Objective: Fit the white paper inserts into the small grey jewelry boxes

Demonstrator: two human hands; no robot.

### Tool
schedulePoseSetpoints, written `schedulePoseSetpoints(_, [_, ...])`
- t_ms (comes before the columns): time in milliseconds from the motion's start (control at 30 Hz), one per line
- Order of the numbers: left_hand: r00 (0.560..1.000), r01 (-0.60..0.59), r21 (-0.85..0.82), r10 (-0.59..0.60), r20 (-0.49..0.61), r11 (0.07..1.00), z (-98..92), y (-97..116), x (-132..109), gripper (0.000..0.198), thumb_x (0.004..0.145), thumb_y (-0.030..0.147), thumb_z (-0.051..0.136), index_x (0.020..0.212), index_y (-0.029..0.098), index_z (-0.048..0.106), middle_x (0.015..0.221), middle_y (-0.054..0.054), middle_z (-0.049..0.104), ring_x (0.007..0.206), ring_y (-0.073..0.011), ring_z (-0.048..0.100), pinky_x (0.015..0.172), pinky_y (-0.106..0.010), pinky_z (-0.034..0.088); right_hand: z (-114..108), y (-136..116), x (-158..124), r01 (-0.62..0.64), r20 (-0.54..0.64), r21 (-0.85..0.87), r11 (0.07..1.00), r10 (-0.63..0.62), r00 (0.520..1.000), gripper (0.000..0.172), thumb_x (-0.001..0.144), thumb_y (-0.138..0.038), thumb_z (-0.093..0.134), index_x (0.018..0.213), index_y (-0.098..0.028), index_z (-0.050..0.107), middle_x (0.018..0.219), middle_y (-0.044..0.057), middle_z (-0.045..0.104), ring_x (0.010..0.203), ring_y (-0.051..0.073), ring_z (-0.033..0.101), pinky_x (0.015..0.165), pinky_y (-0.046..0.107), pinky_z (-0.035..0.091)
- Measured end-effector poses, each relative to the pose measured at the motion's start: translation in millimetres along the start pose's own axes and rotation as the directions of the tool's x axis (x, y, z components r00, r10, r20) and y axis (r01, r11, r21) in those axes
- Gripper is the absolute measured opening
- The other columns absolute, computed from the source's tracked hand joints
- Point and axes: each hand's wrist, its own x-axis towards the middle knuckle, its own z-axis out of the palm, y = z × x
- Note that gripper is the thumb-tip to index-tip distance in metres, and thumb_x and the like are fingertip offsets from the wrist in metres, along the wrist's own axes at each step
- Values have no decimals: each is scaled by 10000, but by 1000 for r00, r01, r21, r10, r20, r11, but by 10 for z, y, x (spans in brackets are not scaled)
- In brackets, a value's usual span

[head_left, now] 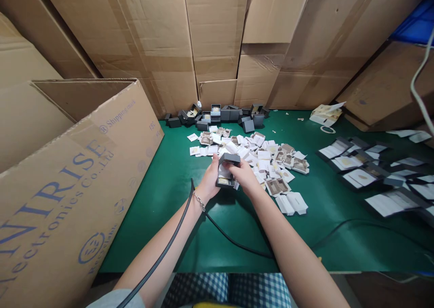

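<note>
In front of me, over the green table, I hold a small black box (229, 158) with its lid raised. White paper and a pale yellowish piece show inside it. My left hand (210, 180) is wrapped round the box's left side. My right hand (245, 176) grips its right side, with some fingers reaching under the lid at the paper; whether they pinch it I cannot tell. Just beyond and to the right spreads a pile of folded white papers (263, 155) mixed with grey-brown moulded inserts (277, 187).
Several black boxes (230, 114) line the table's back edge. More open boxes with white leaflets (359, 178) lie at right. A big carton (135, 131) stands at left, and cardboard walls the back. A black cable (233, 242) crosses the green table (152, 226) near my forearms.
</note>
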Motion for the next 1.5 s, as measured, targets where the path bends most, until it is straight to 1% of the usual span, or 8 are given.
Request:
schedulePoseSetpoints(400, [999, -28, 26, 27, 25, 999, -8, -36, -10, 569, 751, 629, 574, 1007, 127, 645, 769, -64, 695, 771, -188, 663, 703, -283, 504, -21, 0, 0, -18, -11, 37, 999, 19, 1000, 223, 549, -329, 648, 720, -187, 625, 718, -6, 621, 730, 165, 512, 714, 299, 414])
schedulePoseSetpoints(800, [998, 34, -17, -35, -58, 999, 25, -5, 6, 556, 802, 624, 505, 1002, 126, 651, 747, -60, 690, 672, -160, 640, 652, -269, 495, 0, 13, 7, 63, -11, -44, 997, -63, 998, 251, 583, -364, 554, 757, -189, 601, 774, 19, 643, 780, 197, 547, 759, 342, 447])
schedulePoseSetpoints(1000, [998, 9, -9, -10, -57, 1000, 1, 8, 10, 537, 795, 627, 515, 955, 132, 648, 689, -39, 668, 610, -139, 623, 607, -251, 487, 22, 17, 8, 131, -20, -59, 990, -133, 991, 354, 642, -324, 561, 976, -210, 599, 934, 32, 665, 862, 197, 597, 791, 341, 481])
schedulePoseSetpoints(1100, [997, -35, -27, 32, -75, 999, 7, 41, 20, 529, 834, 600, 479, 1017, 131, 642, 782, -65, 701, 713, -163, 662, 680, -267, 513, 9, 34, 7, 100, -15, -65, 993, -101, 995, 557, 669, -336, 588, 1200, -221, 465, 938, 32, 651, 826, 183, 607, 761, 340, 493])
schedulePoseSetpoints(1167, [992, -68, -42, 64, -108, 997, 3, 70, 36, 522, 870, 574, 433, 1067, 134, 635, 845, -78, 713, 783, -180, 675, 735, -288, 523, -12, 48, 3, 166, -83, -134, 977, -178, 981, 593, 682, -357, 611, 1224, -220, 414, 964, 42, 627, 873, 187, 598, 775, 346, 489])
schedulePoseSetpoints(1267, [979, -99, -43, 90, -182, 994, -21, 112, 59, 523, 908, 540, 368, 1089, 125, 631, 876, -89, 718, 825, -192, 679, 774, -307, 525, -53, 51, -14, 342, -144, -383, 858, -421, 895, 395, 708, -336, 629, 1068, -220, 514, 987, 58, 588, 969, 210, 562, 807, 366, 480])
schedulePoseSetpoints(1367, [969, -115, 4, 113, -220, 993, -40, 130, 61, 528, 914, 530, 361, 1059, 112, 647, 872, -99, 720, 821, -192, 679, 763, -298, 526, -83, 34, -37, 495, 21, -614, 615, -614, 789, 132, 758, -289, 617, 871, -222, 628, 1027, 77, 573, 1047, 242, 531, 909, 431, 442])
schedulePoseSetpoints(1500, [962, -163, 112, 183, -201, 980, -28, 112, 41, 477, 894, 515, 428, 1025, 129, 677, 901, -91, 725, 855, -192, 674, 759, -277, 521, -98, 38, -50, 555, 202, -748, 364, -672, 712, 115, 781, -276, 630, 864, -232, 695, 1267, 103, 506, 1222, 312, 419, 1014, 525, 357])
